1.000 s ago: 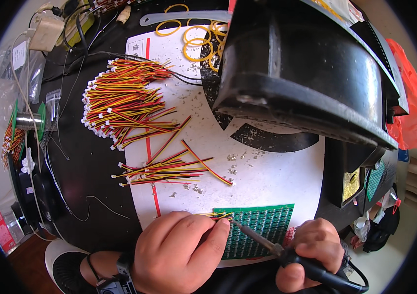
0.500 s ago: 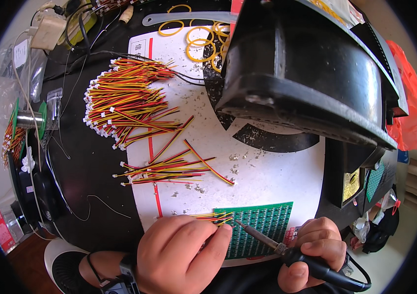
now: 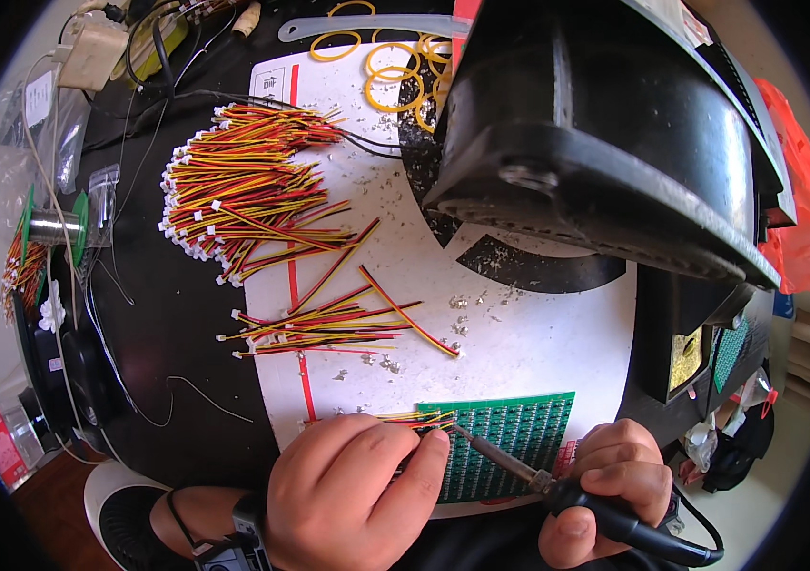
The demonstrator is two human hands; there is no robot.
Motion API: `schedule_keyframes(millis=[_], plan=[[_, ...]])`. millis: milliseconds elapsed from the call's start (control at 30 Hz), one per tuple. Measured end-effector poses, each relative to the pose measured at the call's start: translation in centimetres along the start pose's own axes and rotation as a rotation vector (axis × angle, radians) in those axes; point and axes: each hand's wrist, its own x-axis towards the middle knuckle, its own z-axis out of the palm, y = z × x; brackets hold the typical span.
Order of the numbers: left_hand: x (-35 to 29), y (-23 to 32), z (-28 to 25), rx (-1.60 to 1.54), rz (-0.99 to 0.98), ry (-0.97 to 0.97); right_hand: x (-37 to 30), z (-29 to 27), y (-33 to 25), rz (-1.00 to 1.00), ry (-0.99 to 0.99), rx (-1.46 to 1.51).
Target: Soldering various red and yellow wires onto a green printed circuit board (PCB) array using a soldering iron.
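Note:
A green circuit board (image 3: 519,433) with rows of small parts lies at the near edge of the white sheet. Over its left side my left hand (image 3: 348,485) is closed, thumb and fingers pinching several red, yellow and black wires (image 3: 414,417). Their bare-looking ends reach onto the board's upper left. In my closed right hand (image 3: 619,476) is a soldering iron (image 3: 510,462), slanting up to the left. Its tip is at the wire ends; whether it touches them is too small to tell. My left fingers hide part of the wires and the board's left edge.
Connector wires form a big pile (image 3: 253,181) and a smaller group (image 3: 319,328). A large black housing (image 3: 595,143) looms at the right, near yellow rubber bands (image 3: 391,90). A solder spool (image 3: 53,226) stands at the left. Solder crumbs (image 3: 457,303) dot the white sheet (image 3: 538,333).
The iron's tip has shifted slightly left, closer to the wire ends. My left hand keeps its pinch. The whole view has moved a little.

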Motion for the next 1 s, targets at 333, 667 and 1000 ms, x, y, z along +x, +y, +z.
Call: schedule_keyframes(millis=[333,667,1000], plan=[[-0.1,-0.1,0.0,-0.007,0.004,-0.015,-1.6,0.5,0.6,0.052,0.099,-0.192],[0.0,-0.1,0.1,-0.003,0.004,-0.011,-0.1,0.0,0.2,0.02,-0.001,0.02],[0.0,0.0,0.1,0.011,0.006,-0.019,0.1,-0.1,0.1,0.033,-0.023,0.011]])
